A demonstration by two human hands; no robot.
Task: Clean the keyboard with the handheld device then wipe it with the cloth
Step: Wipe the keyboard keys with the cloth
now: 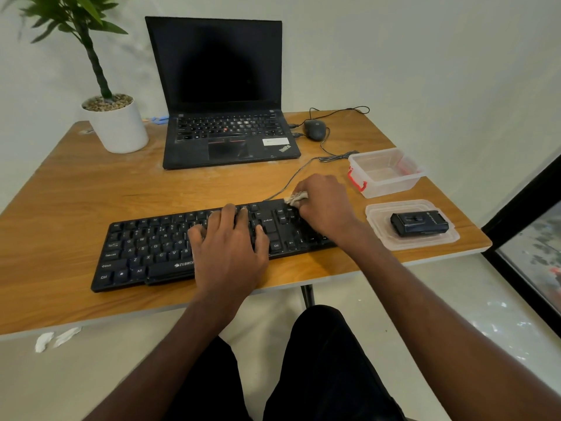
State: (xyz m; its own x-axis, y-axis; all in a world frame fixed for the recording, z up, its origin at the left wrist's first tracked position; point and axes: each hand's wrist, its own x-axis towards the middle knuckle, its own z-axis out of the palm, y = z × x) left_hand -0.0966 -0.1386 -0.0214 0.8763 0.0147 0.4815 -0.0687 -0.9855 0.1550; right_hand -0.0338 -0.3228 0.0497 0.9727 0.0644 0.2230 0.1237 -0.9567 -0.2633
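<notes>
The keyboard [194,247] lies at the worktop's [91,189] near edge, the left hand [229,246] spread flat on its middle keys, grasping nothing. The right hand [326,205] pinches a small white cloth [296,198] against its upper right corner. The handheld device [419,223] rests on a plastic lid [449,238] just right, a clear container [385,171] behind it.

The keyboard [194,247] lies at the table's [76,183] front edge. Behind the keyboard stands the laptop [224,95]; the plant pot [118,126] behind-left, the mouse [314,130] and tub [385,173] behind-right, and the device [419,223] on a lid [379,212] at its right.
</notes>
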